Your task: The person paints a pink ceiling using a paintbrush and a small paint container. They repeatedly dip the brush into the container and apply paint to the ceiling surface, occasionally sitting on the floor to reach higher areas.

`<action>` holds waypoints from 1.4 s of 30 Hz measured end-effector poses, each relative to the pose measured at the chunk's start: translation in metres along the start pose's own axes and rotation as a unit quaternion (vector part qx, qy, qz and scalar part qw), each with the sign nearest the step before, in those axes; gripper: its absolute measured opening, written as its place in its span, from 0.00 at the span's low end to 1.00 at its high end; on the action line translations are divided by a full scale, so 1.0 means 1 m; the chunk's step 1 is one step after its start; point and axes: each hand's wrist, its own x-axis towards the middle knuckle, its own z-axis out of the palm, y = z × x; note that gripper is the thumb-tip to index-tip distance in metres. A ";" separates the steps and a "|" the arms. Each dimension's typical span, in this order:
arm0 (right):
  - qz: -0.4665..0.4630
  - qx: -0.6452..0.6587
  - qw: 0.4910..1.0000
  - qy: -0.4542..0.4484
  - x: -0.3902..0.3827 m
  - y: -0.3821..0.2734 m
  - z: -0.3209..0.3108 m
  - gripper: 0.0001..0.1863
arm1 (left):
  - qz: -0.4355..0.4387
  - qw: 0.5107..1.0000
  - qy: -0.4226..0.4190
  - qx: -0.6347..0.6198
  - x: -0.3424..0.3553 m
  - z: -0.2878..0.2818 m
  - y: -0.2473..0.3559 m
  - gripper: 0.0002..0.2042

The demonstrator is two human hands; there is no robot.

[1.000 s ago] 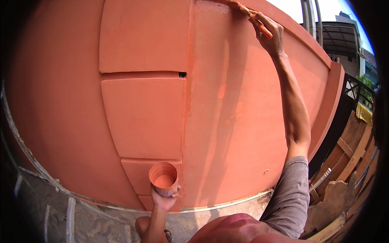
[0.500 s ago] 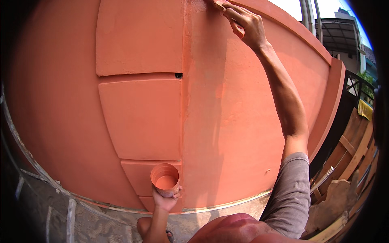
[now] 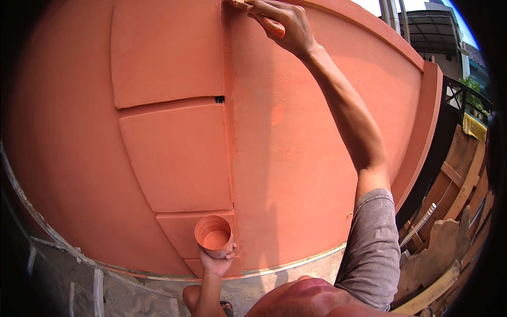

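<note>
My right hand is raised at the top of a salmon-painted wall, closed on a paintbrush with an orange-smeared handle. Its head touches the wall beside the vertical groove at the edge of the raised panels; the bristle tips are partly cut off by the frame. Low at the centre, my left hand grips a plastic cup from beneath and around its side; salmon paint shows inside it. A small dark hole sits at the groove between two panels.
Paving runs along the wall's base with pale strips lying on it. At the right are a dark metal gate, a yellow cloth and leaning wooden boards. A roofed canopy stands beyond the wall.
My right hand and the brush have moved left along the top of the wall toward the panel groove. The cup stays low in my left hand.
</note>
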 end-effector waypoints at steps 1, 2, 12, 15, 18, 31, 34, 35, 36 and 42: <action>0.001 0.004 1.000 0.021 -0.007 0.005 -0.002 0.12 | -0.010 1.000 0.004 -0.003 0.001 0.002 -0.002 0.32; 0.070 0.039 0.997 0.019 -0.018 0.012 -0.011 0.16 | -0.020 1.000 0.008 -0.006 0.002 0.005 -0.006 0.32; 0.255 0.053 0.950 0.173 -0.131 0.099 -0.103 0.06 | -0.096 0.993 0.042 -0.060 0.013 0.027 -0.035 0.31; 0.332 0.102 0.913 0.215 -0.160 0.116 -0.131 0.07 | -0.130 0.988 0.024 -0.079 0.008 0.057 -0.046 0.28; 0.405 0.020 0.870 0.281 -0.184 0.126 -0.162 0.07 | -0.141 0.985 0.030 -0.090 0.000 0.101 -0.057 0.26; 0.446 0.157 0.388 0.791 -0.239 0.125 -0.190 0.11 | -0.217 0.973 0.078 -0.028 0.007 0.323 -0.036 0.20; 0.396 0.120 0.371 0.831 -0.249 0.164 -0.206 0.12 | -0.250 0.964 0.083 -0.025 0.025 0.362 -0.038 0.18; 0.393 0.106 0.363 0.838 -0.248 0.172 -0.209 0.12 | -0.263 0.961 0.084 -0.016 0.033 0.374 -0.040 0.18; 0.397 0.101 0.369 0.834 -0.242 0.176 -0.207 0.12 | -0.271 0.959 0.082 -0.007 0.038 0.382 -0.042 0.17; 0.431 0.209 0.364 0.799 -0.177 0.139 -0.125 0.12 | -0.338 0.934 0.116 0.019 0.059 0.406 -0.017 0.17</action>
